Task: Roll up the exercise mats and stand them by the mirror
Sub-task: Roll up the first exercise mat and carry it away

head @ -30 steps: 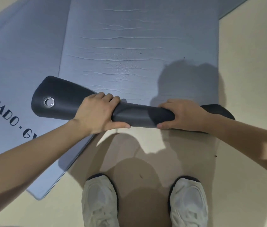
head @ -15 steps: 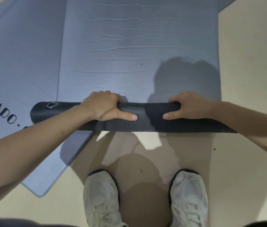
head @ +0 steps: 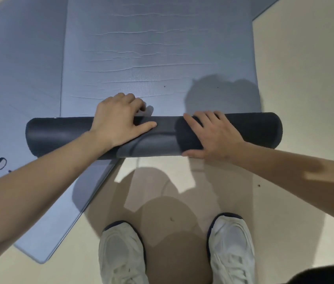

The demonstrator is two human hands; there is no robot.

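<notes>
Your left hand [head: 119,121] and right hand [head: 213,136] lie flat, fingers spread, pressing on the dark rolled end [head: 250,130] of the grey exercise mat [head: 158,58], pinching nothing. The roll lies across the floor [head: 305,78] at 12 o'clock from your white sneakers [head: 121,255]. A second mat [head: 18,78] lies flat at 10 o'clock.

Both hands, left hand [head: 119,121] and right hand [head: 213,136], press flat on the dark mat roll [head: 162,136] lying across mid-frame on the grey mat [head: 158,58].
</notes>
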